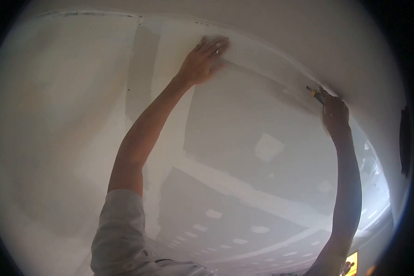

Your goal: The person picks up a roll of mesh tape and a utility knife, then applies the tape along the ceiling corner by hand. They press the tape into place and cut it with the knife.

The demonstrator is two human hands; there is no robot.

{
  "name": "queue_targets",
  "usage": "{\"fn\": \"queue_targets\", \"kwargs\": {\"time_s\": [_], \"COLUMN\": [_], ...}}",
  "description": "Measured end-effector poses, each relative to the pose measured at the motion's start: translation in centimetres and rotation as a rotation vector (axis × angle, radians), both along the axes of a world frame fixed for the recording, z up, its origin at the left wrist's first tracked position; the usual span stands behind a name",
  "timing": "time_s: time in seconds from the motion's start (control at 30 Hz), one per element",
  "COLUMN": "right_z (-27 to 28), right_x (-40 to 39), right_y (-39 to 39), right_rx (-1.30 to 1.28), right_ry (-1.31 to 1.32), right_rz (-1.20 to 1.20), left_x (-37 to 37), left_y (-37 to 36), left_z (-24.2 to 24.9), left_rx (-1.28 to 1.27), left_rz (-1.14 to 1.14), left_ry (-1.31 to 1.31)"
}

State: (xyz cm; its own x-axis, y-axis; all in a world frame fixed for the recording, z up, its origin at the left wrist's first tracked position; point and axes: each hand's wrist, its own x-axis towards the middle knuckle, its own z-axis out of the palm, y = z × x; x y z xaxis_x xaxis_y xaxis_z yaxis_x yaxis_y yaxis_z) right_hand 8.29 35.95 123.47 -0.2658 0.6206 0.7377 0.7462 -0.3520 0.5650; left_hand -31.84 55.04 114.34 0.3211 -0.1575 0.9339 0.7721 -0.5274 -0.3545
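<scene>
Both arms reach up to a grey plasterboard ceiling [244,110] with pale bands of joint compound. My left hand [201,60] lies flat with fingers stretched out, against the board close to the seam [262,44] where it meets the adjoining surface. Farther right along that seam, my right hand [336,114] is closed around a small utility knife [315,95] with a yellow and black body. One end of the knife sticks out up and left of the fist; the rest is hidden by my fingers.
A whitish compound patch [268,147] and several smaller ones dot the board. A wide compound strip [244,189] crosses it. At lower right are a bright area [375,184] and a yellow lit patch [353,263]. A dark object [405,141] stands at the right edge.
</scene>
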Motion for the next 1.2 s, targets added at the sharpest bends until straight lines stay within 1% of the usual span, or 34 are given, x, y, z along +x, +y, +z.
{"fn": "queue_targets", "kwargs": {"time_s": [0.07,0.17,0.27,0.43,0.5,0.6,0.67,0.8,0.87,0.9,0.93,1.0,1.03,1.1,1.17,1.2], "right_z": [-0.3,-0.1,0.2,-0.1,-0.1,-0.2,-0.2,0.0,-0.1,-0.1,-0.2,-0.3,-0.4,-0.5,-0.6,-0.6], "right_x": [-1.0,-0.3,0.4,-0.3,-0.4,-0.4,-0.8,-0.8,0.5,0.7,0.8,0.3,0.0,0.2,0.6,0.7], "right_y": [-0.7,-0.4,-0.3,-0.4,-0.4,-0.3,-0.4,-0.8,0.1,0.4,0.5,0.4,0.3,0.3,0.5,0.5], "right_rx": [0.045,0.043,-0.018,0.018,0.027,0.031,0.016,-0.008,0.030,0.031,0.022,0.020,0.029,0.042,0.107,0.106], "right_ry": [-0.001,-0.077,-0.013,0.003,0.009,-0.049,0.021,0.019,-0.027,-0.025,-0.013,0.001,0.011,0.020,-0.099,-0.097], "right_rz": [0.107,0.131,0.104,0.104,0.097,0.078,0.035,0.049,0.154,0.151,0.130,0.107,0.095,0.083,0.180,0.177], "left_x": [0.0,0.6,1.1,1.7,1.8,2.3,2.9,3.2,4.2,4.9,5.6,7.3,8.2,9.8,10.4,10.4], "left_y": [0.2,0.3,0.0,0.4,0.5,0.6,0.5,0.1,-0.7,-1.2,-1.6,-1.4,-1.4,-1.8,-2.2,-2.5], "left_z": [0.0,0.4,0.4,0.5,0.6,0.6,0.9,0.9,0.4,0.2,-0.2,-0.4,-0.3,0.0,0.5,0.6], "left_rx": [0.003,-0.003,-0.017,-0.001,0.004,0.023,0.007,0.004,-0.024,-0.049,-0.051,-0.019,-0.033,-0.022,-0.012,-0.013], "left_rz": [0.001,0.003,-0.007,-0.048,0.008,-0.006,0.005,0.034,0.045,0.053,0.050,-0.007,0.022,-0.007,-0.023,-0.025], "left_ry": [-0.023,-0.062,-0.110,-0.158,-0.184,-0.204,-0.228,-0.248,-0.290,-0.332,-0.329,-0.179,-0.119,-0.085,-0.062,-0.060]}}
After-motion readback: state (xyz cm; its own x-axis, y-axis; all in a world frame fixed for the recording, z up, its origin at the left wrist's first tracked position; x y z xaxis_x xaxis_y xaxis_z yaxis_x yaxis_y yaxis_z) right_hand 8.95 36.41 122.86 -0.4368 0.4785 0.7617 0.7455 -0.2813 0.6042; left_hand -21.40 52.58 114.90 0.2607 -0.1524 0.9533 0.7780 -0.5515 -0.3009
